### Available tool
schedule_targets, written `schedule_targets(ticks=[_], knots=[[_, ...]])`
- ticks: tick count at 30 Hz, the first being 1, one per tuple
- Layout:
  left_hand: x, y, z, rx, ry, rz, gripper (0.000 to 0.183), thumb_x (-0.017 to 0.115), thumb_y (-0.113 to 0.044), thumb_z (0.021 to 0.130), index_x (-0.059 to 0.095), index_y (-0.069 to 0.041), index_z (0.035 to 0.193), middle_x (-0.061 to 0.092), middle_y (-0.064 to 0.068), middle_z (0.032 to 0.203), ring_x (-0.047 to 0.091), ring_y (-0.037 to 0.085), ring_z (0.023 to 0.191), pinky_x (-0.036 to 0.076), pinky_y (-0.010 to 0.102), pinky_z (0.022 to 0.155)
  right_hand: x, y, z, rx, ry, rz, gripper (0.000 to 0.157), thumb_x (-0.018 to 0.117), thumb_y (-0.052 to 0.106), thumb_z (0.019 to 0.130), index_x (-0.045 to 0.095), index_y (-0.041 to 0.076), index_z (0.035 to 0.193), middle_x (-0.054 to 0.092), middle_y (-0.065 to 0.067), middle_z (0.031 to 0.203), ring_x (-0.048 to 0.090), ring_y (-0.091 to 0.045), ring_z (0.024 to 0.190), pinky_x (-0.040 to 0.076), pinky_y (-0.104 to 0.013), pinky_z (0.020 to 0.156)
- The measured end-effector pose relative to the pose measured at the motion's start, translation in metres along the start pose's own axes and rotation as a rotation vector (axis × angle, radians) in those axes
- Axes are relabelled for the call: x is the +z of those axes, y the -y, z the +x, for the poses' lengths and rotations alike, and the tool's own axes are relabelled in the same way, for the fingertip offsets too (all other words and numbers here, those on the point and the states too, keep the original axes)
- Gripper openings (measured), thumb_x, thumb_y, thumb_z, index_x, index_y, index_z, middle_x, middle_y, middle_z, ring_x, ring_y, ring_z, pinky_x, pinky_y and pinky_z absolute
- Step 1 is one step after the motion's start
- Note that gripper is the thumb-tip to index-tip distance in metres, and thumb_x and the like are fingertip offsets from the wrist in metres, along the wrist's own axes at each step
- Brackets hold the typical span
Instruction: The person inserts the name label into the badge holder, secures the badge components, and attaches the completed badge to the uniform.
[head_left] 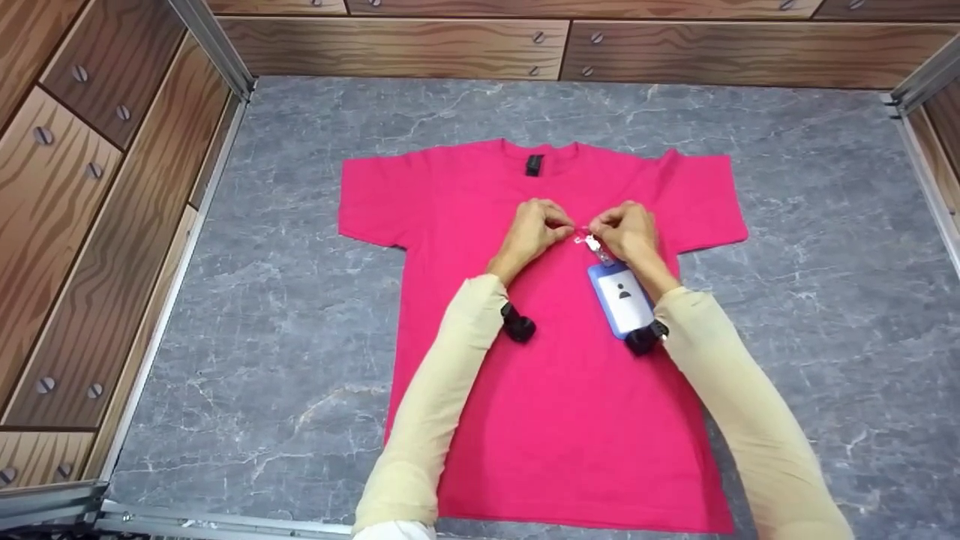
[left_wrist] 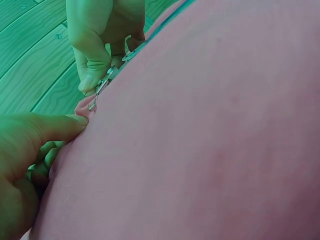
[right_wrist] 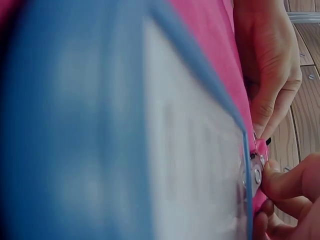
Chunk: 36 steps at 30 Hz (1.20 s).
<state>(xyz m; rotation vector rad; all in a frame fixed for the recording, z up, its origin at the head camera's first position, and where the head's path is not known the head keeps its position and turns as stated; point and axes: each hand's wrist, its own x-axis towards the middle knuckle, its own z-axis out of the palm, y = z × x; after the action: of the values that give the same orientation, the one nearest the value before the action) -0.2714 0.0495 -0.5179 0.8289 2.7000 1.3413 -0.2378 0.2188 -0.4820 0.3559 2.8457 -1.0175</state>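
A pink T-shirt (head_left: 570,420) lies flat, collar away from me. On its chest my left hand (head_left: 534,231) pinches a small fold of the cloth, also seen beside the left hand (left_wrist: 40,145) in the left wrist view. Close to its right, my right hand (head_left: 628,231) pinches the metal clip (head_left: 595,244) of a blue badge holder (head_left: 622,300) with a white card. A thin open pin wire (left_wrist: 92,104) shows at the fold; whether it passes through the cloth I cannot tell. The badge fills much of the right wrist view, blurred, beside my right hand (right_wrist: 300,185).
The shirt rests on a grey marble-patterned surface (head_left: 300,315). Wood-patterned panels (head_left: 390,49) stand behind and at the left, with metal frame rails (head_left: 214,45) at the corners. A black neck label (head_left: 533,165) sits inside the collar.
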Motion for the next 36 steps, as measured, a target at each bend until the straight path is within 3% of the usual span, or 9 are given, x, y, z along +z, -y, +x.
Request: schedule_targets(ticks=[5,15,30,36], knots=[[0.0002,-0.0001,0.0005,0.001,-0.014,0.001,0.006,0.075,-0.013,0.084,0.079,-0.009,0.085,0.074,0.004,0.089,0.066,0.015,0.089,0.048,0.018,0.083,0.0006,0.0006,-0.0004,0.049,-0.001,-0.004,0.018,0.070,0.023,0.087,0.076,0.012,0.100,0.063,-0.009,0.112,0.055,-0.027,0.110,0.035,-0.048,0.101],[0.0015,0.0013,0.0000,0.010,-0.017,0.013,0.006,0.075,-0.013,0.083,0.079,-0.010,0.086,0.074,0.003,0.090,0.066,0.015,0.090,0.047,0.019,0.085,0.0038,-0.0011,-0.0007,0.037,-0.020,0.007,0.016,0.070,0.022,0.087,0.077,0.011,0.098,0.062,-0.010,0.108,0.056,-0.028,0.106,0.034,-0.050,0.099],[0.0013,0.0072,-0.0002,0.128,0.001,0.008,0.010,0.072,-0.014,0.086,0.079,-0.009,0.091,0.074,0.005,0.094,0.065,0.019,0.092,0.045,0.025,0.086,-0.0028,-0.0041,0.0005,0.021,0.051,0.059,0.025,0.070,0.023,0.088,0.073,0.005,0.106,0.061,-0.014,0.114,0.054,-0.030,0.111,0.030,-0.052,0.102],[0.0009,0.0096,-0.0023,0.133,-0.009,-0.008,0.010,0.074,-0.016,0.085,0.079,-0.009,0.090,0.075,0.004,0.092,0.060,0.021,0.088,0.046,0.026,0.080,-0.0018,-0.0039,0.0002,0.026,0.062,0.091,0.026,0.072,0.023,0.086,0.073,0.006,0.106,0.061,-0.013,0.114,0.054,-0.029,0.111,0.028,-0.050,0.103]])
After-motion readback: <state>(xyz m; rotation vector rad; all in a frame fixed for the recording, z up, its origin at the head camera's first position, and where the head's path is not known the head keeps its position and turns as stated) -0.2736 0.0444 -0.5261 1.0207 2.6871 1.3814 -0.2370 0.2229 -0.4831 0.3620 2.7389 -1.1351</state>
